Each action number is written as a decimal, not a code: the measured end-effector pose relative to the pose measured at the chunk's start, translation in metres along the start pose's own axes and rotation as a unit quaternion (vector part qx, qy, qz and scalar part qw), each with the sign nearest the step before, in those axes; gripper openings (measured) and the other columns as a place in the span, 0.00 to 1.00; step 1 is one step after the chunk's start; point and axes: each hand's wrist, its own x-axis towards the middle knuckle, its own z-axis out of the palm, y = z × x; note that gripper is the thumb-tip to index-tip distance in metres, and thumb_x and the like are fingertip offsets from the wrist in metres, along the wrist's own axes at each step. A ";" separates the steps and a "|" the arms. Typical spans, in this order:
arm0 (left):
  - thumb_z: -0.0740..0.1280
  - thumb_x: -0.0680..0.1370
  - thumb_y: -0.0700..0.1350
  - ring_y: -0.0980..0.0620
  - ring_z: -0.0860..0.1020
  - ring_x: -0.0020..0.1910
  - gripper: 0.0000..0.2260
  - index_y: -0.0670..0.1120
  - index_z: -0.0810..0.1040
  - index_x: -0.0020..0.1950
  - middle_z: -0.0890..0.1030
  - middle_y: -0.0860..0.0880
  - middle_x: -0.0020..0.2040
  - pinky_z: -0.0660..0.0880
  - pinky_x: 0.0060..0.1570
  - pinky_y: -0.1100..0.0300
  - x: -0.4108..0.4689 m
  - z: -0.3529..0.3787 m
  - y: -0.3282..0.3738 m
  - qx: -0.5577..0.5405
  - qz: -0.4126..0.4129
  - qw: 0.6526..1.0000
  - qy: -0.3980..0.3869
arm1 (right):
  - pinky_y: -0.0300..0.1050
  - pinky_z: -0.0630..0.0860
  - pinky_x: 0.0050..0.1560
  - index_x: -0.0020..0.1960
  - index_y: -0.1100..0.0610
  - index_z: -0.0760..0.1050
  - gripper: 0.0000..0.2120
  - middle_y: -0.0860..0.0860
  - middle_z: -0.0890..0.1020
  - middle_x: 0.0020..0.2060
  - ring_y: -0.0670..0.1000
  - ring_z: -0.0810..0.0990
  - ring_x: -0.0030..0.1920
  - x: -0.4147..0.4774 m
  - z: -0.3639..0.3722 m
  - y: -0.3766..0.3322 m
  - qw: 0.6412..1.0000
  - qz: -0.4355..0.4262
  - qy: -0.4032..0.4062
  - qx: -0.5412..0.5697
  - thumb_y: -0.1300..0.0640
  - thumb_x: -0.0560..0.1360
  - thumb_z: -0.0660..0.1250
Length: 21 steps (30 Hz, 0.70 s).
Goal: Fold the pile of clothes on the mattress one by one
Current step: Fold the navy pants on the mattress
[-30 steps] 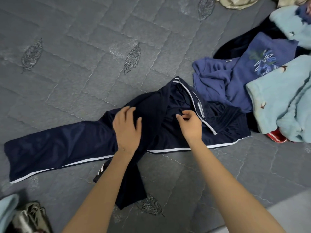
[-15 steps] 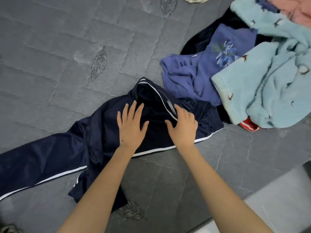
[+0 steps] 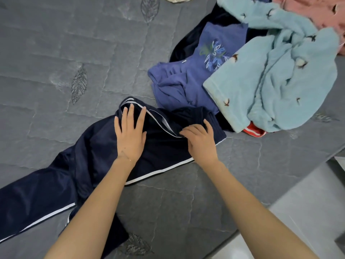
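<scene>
Head view: your two hands are on one pair of navy trousers [image 3: 89, 150], laid across the grey quilted mattress [image 3: 74, 43]. Your left hand [image 3: 129, 136] presses flat, fingers spread. Your right hand [image 3: 200, 142] seems to pinch the white-striped edge. The pile [image 3: 280, 75] on your right holds at least five garments. Pale floor [image 3: 308, 212] lies beyond the mattress edge.

**Bare arms, one fine bracelet**

Two arms show in the head view. The left forearm [image 3: 97, 208] and the right forearm [image 3: 248, 202] are both bare along all of their visible length. At the wrist of the left hand [image 3: 130, 139] sits a very thin chain bracelet [image 3: 125, 156], pale and fine-linked, with a tiny bead on it. The right hand [image 3: 200, 143] and its wrist are bare.
</scene>
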 end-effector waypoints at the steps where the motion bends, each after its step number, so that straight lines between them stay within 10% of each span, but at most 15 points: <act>1: 0.71 0.74 0.43 0.39 0.58 0.75 0.39 0.50 0.51 0.78 0.59 0.38 0.77 0.50 0.72 0.38 0.003 -0.001 0.003 0.005 -0.002 1.000 0.007 | 0.58 0.59 0.68 0.45 0.55 0.82 0.16 0.48 0.83 0.43 0.52 0.78 0.48 -0.002 -0.005 0.004 1.000 -0.012 0.008 0.010 0.70 0.67 0.61; 5: 0.67 0.76 0.44 0.38 0.58 0.75 0.24 0.46 0.68 0.71 0.64 0.40 0.75 0.44 0.71 0.36 0.011 -0.004 0.010 0.023 0.027 0.999 0.027 | 0.55 0.63 0.64 0.39 0.55 0.80 0.16 0.47 0.83 0.42 0.50 0.74 0.49 -0.013 -0.022 0.027 0.999 -0.001 0.044 0.005 0.70 0.67 0.57; 8: 0.68 0.75 0.41 0.39 0.75 0.60 0.04 0.42 0.80 0.48 0.81 0.42 0.54 0.48 0.71 0.38 0.011 -0.006 0.013 0.003 0.090 0.994 0.061 | 0.47 0.64 0.58 0.38 0.55 0.81 0.16 0.47 0.83 0.43 0.51 0.75 0.49 -0.019 -0.033 0.041 0.998 0.029 0.054 -0.008 0.72 0.63 0.61; 10: 0.62 0.77 0.45 0.42 0.79 0.38 0.08 0.43 0.79 0.43 0.80 0.45 0.37 0.69 0.55 0.45 0.004 -0.013 0.018 -0.028 0.111 0.991 0.062 | 0.42 0.61 0.54 0.39 0.55 0.81 0.15 0.48 0.84 0.43 0.51 0.75 0.48 -0.021 -0.039 0.049 0.997 0.060 0.053 -0.005 0.71 0.62 0.61; 13: 0.58 0.77 0.50 0.46 0.76 0.25 0.13 0.45 0.78 0.39 0.77 0.48 0.30 0.65 0.24 0.59 -0.024 -0.016 0.032 -0.059 0.114 0.992 0.014 | 0.42 0.61 0.53 0.39 0.57 0.82 0.14 0.52 0.85 0.44 0.54 0.76 0.51 -0.031 -0.037 0.059 0.992 0.120 0.037 -0.007 0.72 0.61 0.64; 18: 0.71 0.72 0.49 0.48 0.80 0.31 0.08 0.45 0.83 0.45 0.84 0.48 0.41 0.73 0.21 0.61 -0.081 0.022 0.040 -0.063 0.194 0.976 -0.074 | 0.58 0.52 0.73 0.60 0.60 0.80 0.21 0.60 0.75 0.66 0.65 0.65 0.72 -0.043 -0.025 0.035 0.954 0.237 -0.178 -0.040 0.72 0.69 0.66; 21: 0.61 0.77 0.52 0.47 0.82 0.42 0.17 0.44 0.83 0.56 0.84 0.46 0.53 0.80 0.30 0.58 -0.090 0.020 0.035 -0.124 0.149 0.976 -0.102 | 0.63 0.43 0.73 0.64 0.58 0.77 0.25 0.58 0.73 0.68 0.63 0.62 0.74 -0.033 -0.021 0.003 0.959 0.214 -0.181 -0.046 0.69 0.69 0.67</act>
